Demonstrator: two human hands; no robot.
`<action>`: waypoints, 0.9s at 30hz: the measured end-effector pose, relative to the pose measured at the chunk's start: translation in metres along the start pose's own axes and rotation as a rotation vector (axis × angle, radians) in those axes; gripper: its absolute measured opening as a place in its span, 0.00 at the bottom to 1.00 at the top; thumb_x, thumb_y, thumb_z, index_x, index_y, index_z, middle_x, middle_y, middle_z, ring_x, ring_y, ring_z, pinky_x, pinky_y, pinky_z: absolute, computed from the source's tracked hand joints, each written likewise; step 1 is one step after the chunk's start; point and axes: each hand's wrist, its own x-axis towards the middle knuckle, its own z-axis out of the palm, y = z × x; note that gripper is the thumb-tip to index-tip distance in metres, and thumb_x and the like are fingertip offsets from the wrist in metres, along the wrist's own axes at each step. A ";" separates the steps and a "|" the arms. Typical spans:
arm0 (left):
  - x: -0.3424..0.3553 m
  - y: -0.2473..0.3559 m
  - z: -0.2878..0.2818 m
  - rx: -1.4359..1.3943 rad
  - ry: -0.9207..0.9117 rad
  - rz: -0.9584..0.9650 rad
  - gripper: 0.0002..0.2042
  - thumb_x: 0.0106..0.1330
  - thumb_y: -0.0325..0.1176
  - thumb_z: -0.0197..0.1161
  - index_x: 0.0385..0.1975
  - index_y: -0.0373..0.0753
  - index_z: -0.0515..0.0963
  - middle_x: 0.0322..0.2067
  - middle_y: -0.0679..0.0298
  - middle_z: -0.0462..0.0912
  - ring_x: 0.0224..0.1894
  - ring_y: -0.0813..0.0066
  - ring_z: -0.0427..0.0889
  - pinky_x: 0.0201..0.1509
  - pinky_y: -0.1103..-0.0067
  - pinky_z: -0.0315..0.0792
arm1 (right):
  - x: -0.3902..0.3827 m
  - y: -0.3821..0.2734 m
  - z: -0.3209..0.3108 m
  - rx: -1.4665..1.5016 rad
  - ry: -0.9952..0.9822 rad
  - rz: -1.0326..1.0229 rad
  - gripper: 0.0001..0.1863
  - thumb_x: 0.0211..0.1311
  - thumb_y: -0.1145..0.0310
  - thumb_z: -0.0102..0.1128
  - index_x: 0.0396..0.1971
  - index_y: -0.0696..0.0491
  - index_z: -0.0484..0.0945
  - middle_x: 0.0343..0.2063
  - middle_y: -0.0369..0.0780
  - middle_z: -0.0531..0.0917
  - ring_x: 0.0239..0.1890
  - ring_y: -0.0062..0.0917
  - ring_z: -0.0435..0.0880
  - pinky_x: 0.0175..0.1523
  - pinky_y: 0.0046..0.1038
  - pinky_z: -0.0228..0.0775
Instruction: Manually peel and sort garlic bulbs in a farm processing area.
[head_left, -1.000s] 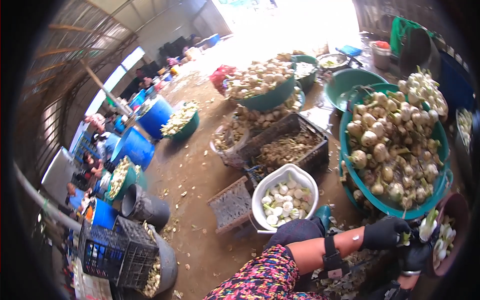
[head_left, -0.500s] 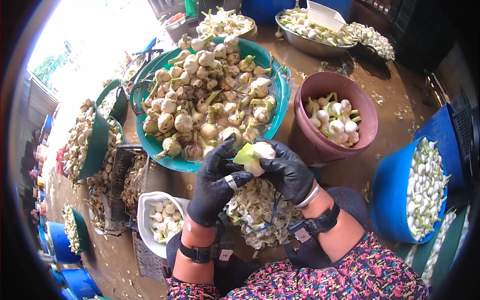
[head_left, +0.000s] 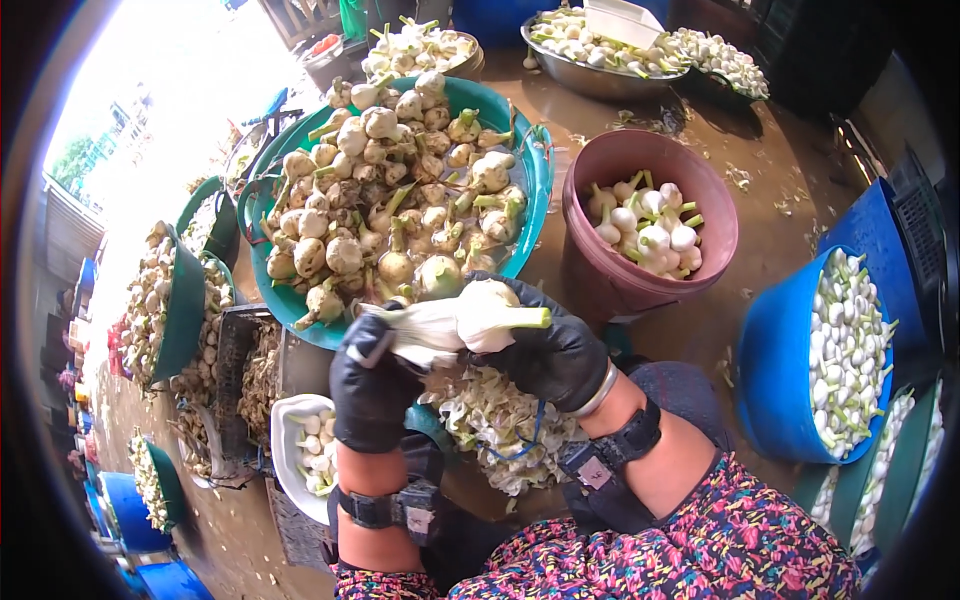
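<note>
We wear black gloves (head_left: 560, 365), black straps (head_left: 635, 435) near them, a silvery bracelet (head_left: 600, 388) beside the right one, multicoloured clothing (head_left: 690, 540).

Black gloves cover the hands (head_left: 555, 358), and the bulb (head_left: 488, 318) they hold is white with a pale-green stem end. From there, a teal-green tub (head_left: 538, 195) at 11 o'clock carries cream bulbs (head_left: 345, 255) smudged brown, a dusty-pink bucket (head_left: 610, 272) sits at 2 o'clock, a blue tub (head_left: 768, 365) at 3 and a white basin (head_left: 289, 455) at 8. Toward 5 o'clock, the garment (head_left: 690, 540) has a busy multicoloured pattern of pink, yellow and blue flecks on a dark ground.
</note>
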 end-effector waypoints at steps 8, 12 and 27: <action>-0.006 -0.016 0.007 0.601 -0.161 -0.182 0.25 0.58 0.28 0.59 0.57 0.32 0.65 0.40 0.60 0.78 0.40 0.77 0.77 0.47 0.80 0.70 | -0.001 -0.009 -0.002 -0.104 0.022 -0.077 0.27 0.56 0.76 0.56 0.58 0.57 0.62 0.52 0.41 0.72 0.52 0.26 0.73 0.56 0.28 0.67; -0.005 -0.028 0.033 0.228 -0.218 -0.180 0.29 0.55 0.36 0.62 0.58 0.32 0.63 0.42 0.59 0.77 0.40 0.73 0.78 0.47 0.77 0.71 | -0.002 0.000 0.001 -0.446 0.064 -0.136 0.27 0.54 0.78 0.59 0.56 0.54 0.66 0.51 0.38 0.73 0.51 0.22 0.73 0.56 0.25 0.67; -0.002 -0.034 0.019 0.062 -0.136 -0.169 0.24 0.47 0.28 0.63 0.48 0.34 0.71 0.40 0.60 0.78 0.42 0.67 0.78 0.48 0.74 0.72 | -0.006 -0.001 0.008 -2.031 0.121 -0.828 0.09 0.50 0.69 0.58 0.32 0.55 0.76 0.27 0.43 0.76 0.31 0.38 0.76 0.39 0.35 0.69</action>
